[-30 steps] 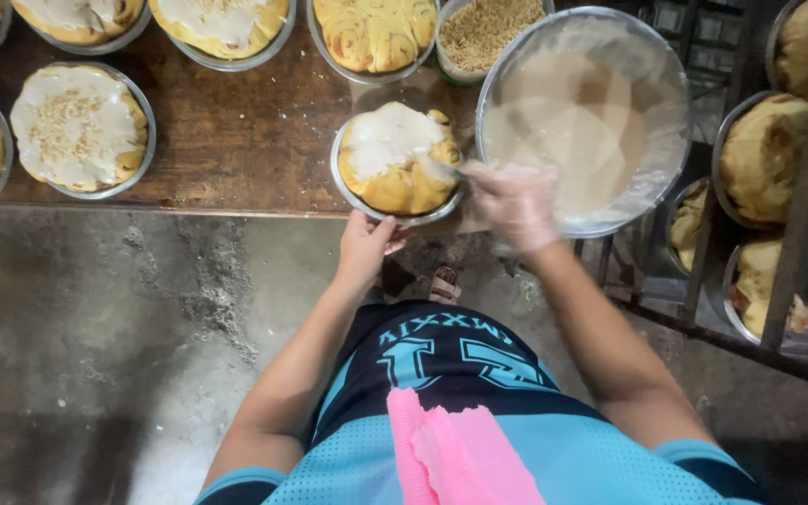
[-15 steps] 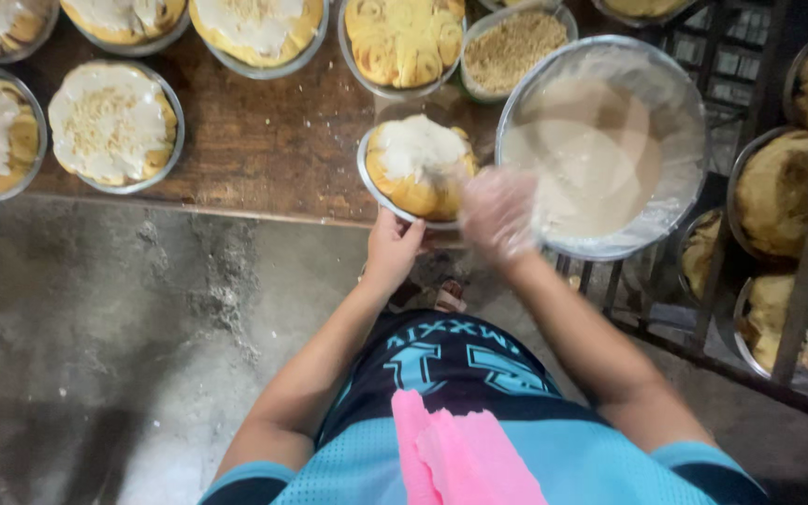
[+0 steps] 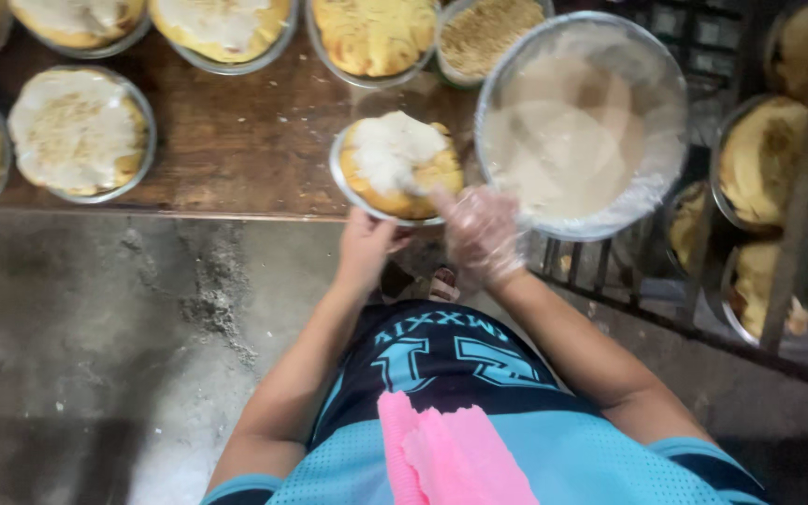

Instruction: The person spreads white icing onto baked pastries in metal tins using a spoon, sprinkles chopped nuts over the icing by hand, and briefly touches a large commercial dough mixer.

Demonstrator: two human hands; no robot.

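Note:
A round metal tin [image 3: 340,178] holding golden bread topped with white cream [image 3: 393,150] sits at the front edge of the brown wooden table [image 3: 236,140]. My left hand [image 3: 367,248] grips the tin's near rim from below. My right hand [image 3: 479,234], inside a clear plastic glove, touches the bread's right side with a fingertip. Just right of it stands a large metal bowl [image 3: 652,187] of pale cream.
Several more tins of topped bread [image 3: 77,131] line the table's left and far side, plus a container of crumbs [image 3: 488,33]. A dark metal rack [image 3: 787,243] at right holds more tins of bread. Grey concrete floor [image 3: 95,355] lies below.
My gloved right hand has dropped from over the bread's right edge toward the tin's near-right rim. The view shifted slightly; the tin stays at the table's edge.

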